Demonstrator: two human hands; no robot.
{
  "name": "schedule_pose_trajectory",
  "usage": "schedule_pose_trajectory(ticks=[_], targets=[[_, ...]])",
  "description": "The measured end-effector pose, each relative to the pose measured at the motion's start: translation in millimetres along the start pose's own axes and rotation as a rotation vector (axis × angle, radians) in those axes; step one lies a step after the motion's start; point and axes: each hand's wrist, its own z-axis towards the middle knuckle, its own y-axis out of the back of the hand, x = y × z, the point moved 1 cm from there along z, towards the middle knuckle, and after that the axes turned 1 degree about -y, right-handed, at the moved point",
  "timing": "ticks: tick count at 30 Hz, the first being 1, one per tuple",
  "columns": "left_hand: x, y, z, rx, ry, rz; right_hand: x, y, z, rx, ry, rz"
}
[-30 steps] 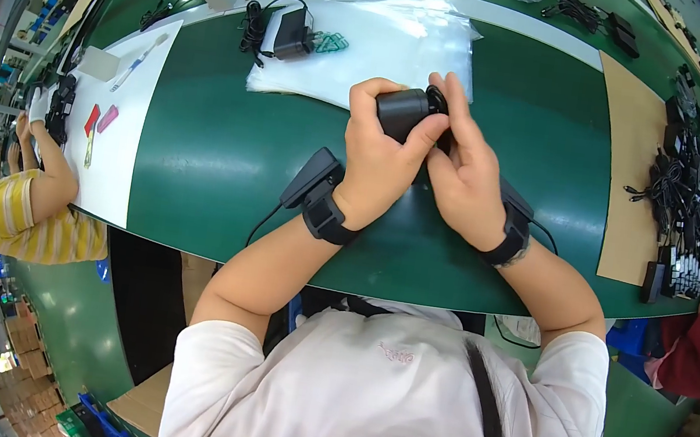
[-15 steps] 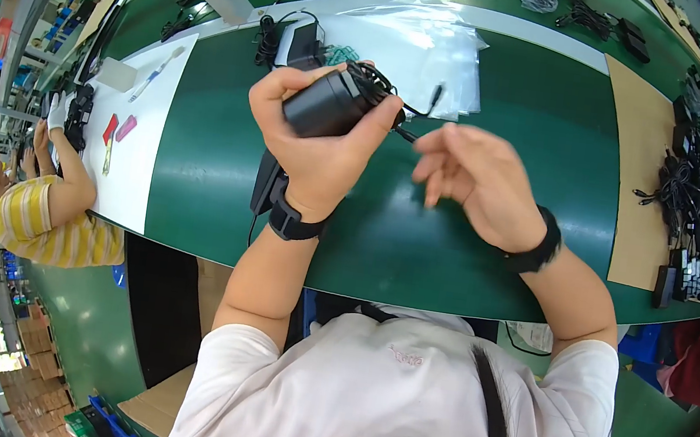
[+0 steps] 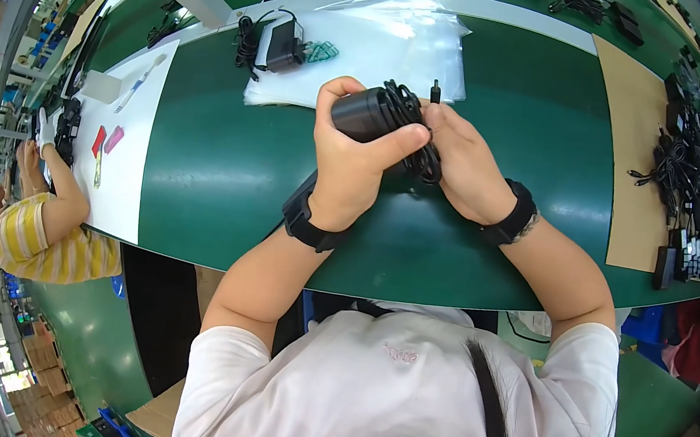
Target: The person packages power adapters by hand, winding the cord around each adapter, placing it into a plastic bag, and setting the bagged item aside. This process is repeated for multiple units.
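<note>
Now the barrel plug (image 3: 435, 94), previously loose, is pinched by the right hand (image 3: 467, 165), seemingly steadying the coiled cable (image 3: 422, 164), while the power adapter (image 3: 357, 114) is gripped above the surface (image 3: 228, 167) by the curled left hand (image 3: 349, 161).

The left arm (image 3: 263, 278) and right arm (image 3: 564, 269) reach over the counter (image 3: 550, 112) with bent elbows near its close edge. Above the counter, the left hand (image 3: 349, 161) curls its fingers (image 3: 337, 89) tight, its thumb (image 3: 399, 146) pointing rightward. The right hand (image 3: 476, 164) is just beside it, pinching, also above the counter.
</note>
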Motion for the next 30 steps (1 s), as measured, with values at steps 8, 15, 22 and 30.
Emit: schedule_pose_trajectory(ticks=[8, 15, 22, 30], targets=[[5.1, -4.2, -10.8, -0.112, -0.162, 0.179, 6.4, -15.8, -15.6, 0.104, 0.433, -0.477], [12.9, -3.5, -3.5, -0.035, 0.014, -0.139, 6.7, -2.9, -7.6, -0.106, 0.56, -0.812], [13.5, -24.1, 4.5, 0.007, -0.041, -0.083, 20.4, 1.9, -9.5, -0.136, 0.565, -0.787], [-0.7, -55.3, 17.9, 0.16, -0.05, -0.102, 39.8, 7.6, -15.1, -0.236, 0.738, -0.66]])
